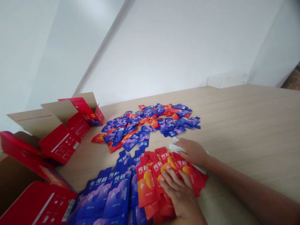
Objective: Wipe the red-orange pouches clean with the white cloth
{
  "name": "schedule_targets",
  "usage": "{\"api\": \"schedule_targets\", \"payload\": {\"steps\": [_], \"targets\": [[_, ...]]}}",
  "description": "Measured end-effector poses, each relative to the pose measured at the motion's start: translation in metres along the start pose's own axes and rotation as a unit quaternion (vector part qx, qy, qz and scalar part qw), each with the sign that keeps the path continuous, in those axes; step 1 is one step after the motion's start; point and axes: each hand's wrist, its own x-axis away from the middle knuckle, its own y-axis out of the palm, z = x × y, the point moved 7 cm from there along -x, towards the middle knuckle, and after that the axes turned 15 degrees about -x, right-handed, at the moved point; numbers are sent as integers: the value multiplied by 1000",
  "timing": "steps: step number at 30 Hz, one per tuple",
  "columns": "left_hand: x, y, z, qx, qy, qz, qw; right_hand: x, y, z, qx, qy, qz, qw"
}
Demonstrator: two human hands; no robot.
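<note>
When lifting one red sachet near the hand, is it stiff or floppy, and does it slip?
The red sachet is probably light and somewhat floppy: it looks like a thin, flat pouch. Its glossy film suggests slipperiness, so overlapping sachets under the left hand may slide apart.

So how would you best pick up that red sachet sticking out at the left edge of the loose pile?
Pinch its free left end from above, coming in from the left. The red sachet lies flat on the wooden table, and that end is clear, while its right end sits against the blue sachets.
</note>
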Motion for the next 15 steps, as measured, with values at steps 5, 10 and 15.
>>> {"api": "schedule_targets", "payload": {"steps": [5, 10, 15], "targets": [[1, 3, 1, 10, 0, -17, 1000, 8, 4, -33, 2, -64, -45, 997], [0, 2, 1, -7, -1, -18, 1000, 6, 19, -33, 11, -50, -92, 994], [-1, -2, 0, -32, -8, 3, 999, 0, 5, -6, 33, -5, -48, 998]]}}
